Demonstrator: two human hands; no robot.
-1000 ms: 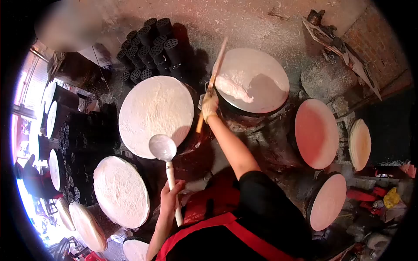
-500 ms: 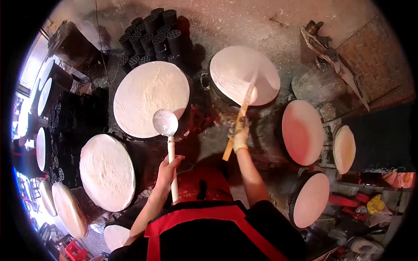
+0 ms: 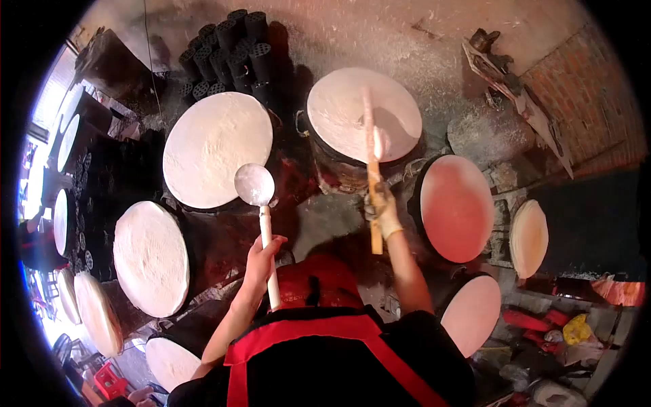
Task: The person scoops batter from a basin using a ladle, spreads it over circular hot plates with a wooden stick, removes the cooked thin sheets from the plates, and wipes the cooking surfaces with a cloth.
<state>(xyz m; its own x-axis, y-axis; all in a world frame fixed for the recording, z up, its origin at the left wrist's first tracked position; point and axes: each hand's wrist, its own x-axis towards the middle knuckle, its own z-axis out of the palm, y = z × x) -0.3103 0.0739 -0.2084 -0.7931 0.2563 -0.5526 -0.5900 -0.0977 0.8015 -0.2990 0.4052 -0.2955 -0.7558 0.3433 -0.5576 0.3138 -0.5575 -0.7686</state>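
My left hand (image 3: 259,263) is closed around the pale handle of a ladle (image 3: 255,184). The round bowl, whitish inside, overlaps the lower right edge of a big round griddle coated with pale batter (image 3: 215,149). My right hand (image 3: 384,211), in a light glove with dark-stained fingers, grips a flat wooden stick (image 3: 373,178). Its far end reaches over another round griddle with a thin pale layer of batter (image 3: 332,102), where a small whitish lump (image 3: 382,144) lies beside the stick. Whether the stick touches the batter I cannot tell.
More round griddles stand around me, one with a reddish surface (image 3: 458,210) at the right and one pale (image 3: 150,259) at the left. Stacked black coal briquettes (image 3: 230,54) stand at the back. Stacks of flat rounds (image 3: 529,237) sit at the outer right and left.
The stick in my right hand has swung from leaning right to nearly upright in view over the griddle. My left hand keeps the ladle in nearly the same place. The view has shifted slightly.
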